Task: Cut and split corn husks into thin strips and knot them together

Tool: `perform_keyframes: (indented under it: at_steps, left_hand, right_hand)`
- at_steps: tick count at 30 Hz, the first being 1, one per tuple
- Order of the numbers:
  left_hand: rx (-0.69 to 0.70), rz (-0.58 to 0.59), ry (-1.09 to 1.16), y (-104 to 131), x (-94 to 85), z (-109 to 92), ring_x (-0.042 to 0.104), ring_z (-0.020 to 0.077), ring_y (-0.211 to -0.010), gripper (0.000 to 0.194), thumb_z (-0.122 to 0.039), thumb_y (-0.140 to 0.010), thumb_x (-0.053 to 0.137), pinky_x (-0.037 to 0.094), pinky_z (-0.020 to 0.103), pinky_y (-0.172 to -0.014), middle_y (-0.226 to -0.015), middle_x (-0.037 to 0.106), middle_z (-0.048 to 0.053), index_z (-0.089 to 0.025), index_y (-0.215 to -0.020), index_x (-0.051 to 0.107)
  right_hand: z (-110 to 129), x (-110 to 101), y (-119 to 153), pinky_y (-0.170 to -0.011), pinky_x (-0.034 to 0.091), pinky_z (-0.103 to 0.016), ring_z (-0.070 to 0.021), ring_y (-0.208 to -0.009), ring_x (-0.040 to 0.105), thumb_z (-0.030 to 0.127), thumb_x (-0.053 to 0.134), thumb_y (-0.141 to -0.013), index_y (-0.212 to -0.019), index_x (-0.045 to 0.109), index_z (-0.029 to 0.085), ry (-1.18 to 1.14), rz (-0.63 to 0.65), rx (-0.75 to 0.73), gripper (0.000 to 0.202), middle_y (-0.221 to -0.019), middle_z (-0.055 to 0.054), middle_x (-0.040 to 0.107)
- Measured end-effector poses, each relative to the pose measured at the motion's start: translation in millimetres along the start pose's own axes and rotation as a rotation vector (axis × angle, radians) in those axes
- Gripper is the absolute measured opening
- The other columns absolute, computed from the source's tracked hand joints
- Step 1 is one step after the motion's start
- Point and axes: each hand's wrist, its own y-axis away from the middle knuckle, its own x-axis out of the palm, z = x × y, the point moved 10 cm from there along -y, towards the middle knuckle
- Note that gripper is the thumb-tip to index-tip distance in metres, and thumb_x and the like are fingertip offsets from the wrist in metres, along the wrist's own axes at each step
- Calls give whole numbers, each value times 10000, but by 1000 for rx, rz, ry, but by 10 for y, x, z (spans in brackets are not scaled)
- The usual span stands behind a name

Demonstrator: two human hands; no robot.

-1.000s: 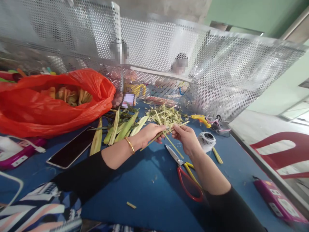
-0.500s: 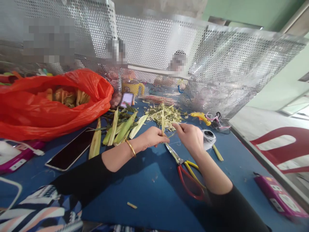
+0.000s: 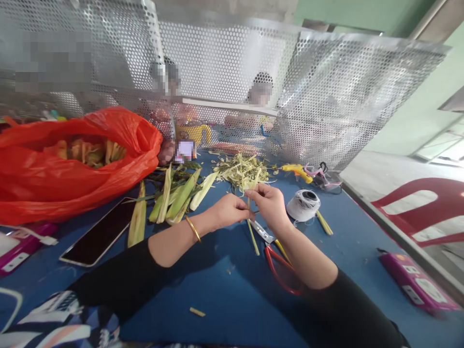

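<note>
My left hand (image 3: 230, 212) is closed, thumb and fingers pinching a narrow strip of corn husk (image 3: 253, 239) whose lower end hangs down over the table. Just to its right, my right hand (image 3: 271, 205) is also closed, fingertips pinched on the same strip near its upper part. The exact spot between the fingers is partly hidden. Below the hands lie scissors (image 3: 281, 278) with red and yellow handles, partly covered by my right forearm. A spool of white thread (image 3: 303, 205) stands right of my right hand. Shredded husk (image 3: 244, 169) is heaped behind both hands.
Green corn husks (image 3: 184, 195) lie left, beside a phone (image 3: 97, 232) and a red plastic bag (image 3: 76, 179). A yellow glue gun (image 3: 297, 171) lies back right. A purple power strip (image 3: 416, 282) sits at the right edge. Behind a perforated metal screen (image 3: 224, 63) are people.
My right hand has moved left, up against my left hand, and now grips the strip. The strip's lower end now hangs below the hands. The whole view has shifted slightly.
</note>
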Motion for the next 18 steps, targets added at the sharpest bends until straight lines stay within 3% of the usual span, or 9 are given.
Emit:
perform_keyframes:
  at_steps: [5, 9, 11, 13, 15, 16, 18]
  left_hand:
    - [-25, 70, 23, 9, 52, 9, 365, 72, -409, 236, -316, -681, 650, 262, 233, -445, -405, 434, -56, -159, -511, 601]
    - [-79, 94, 116, -1, 51, 69, 392, 69, -404, 208, -301, -687, 683, 289, 227, -448, -411, 454, -50, -150, -550, 640]
    - [-116, 58, 216, -16, -4, 116, 411, 72, -418, 209, -330, -701, 695, 293, 220, -446, -434, 467, -48, -147, -605, 666]
    - [-149, 19, 348, -31, -67, 157, 428, 72, -436, 249, -383, -733, 687, 294, 213, -442, -472, 485, -44, -142, -671, 686]
    - [-178, 7, 463, -39, -100, 182, 450, 71, -454, 329, -451, -777, 652, 310, 212, -447, -523, 518, -28, -132, -712, 696]
    - [-189, 12, 505, -39, -103, 185, 462, 72, -463, 369, -478, -797, 628, 322, 214, -452, -546, 537, -14, -124, -720, 697]
    - [-197, 27, 544, -34, -93, 177, 486, 74, -482, 398, -483, -828, 596, 337, 216, -460, -577, 564, 6, -111, -734, 701]
  right_hand:
    - [67, -24, 64, -531, 273, -265, -106, -525, 341, 349, 599, -715, -487, 416, 211, 22, -92, -40, 323, -491, 58, 368]
    - [212, -28, 61, -576, 331, -270, -127, -562, 419, 328, 566, -770, -523, 451, 216, 113, -51, -130, 294, -544, 35, 445]
    - [353, -126, 43, -692, 386, -294, -155, -664, 510, 329, 531, -809, -604, 553, 216, 215, -74, -237, 235, -646, 0, 564]
    - [459, -347, 30, -835, 380, -340, -184, -787, 559, 349, 516, -827, -696, 623, 216, 307, -215, -315, 216, -760, -30, 639]
    - [386, -556, -14, -823, 380, -348, -186, -761, 554, 408, 511, -827, -686, 626, 208, 310, -332, -241, 270, -733, -33, 632]
    - [281, -591, -56, -769, 387, -337, -179, -710, 540, 453, 511, -819, -661, 620, 203, 277, -325, -154, 315, -682, -27, 611]
    - [24, -479, -132, -663, 379, -311, -164, -625, 506, 552, 529, -776, -609, 609, 196, 150, -176, 36, 401, -587, -13, 564]
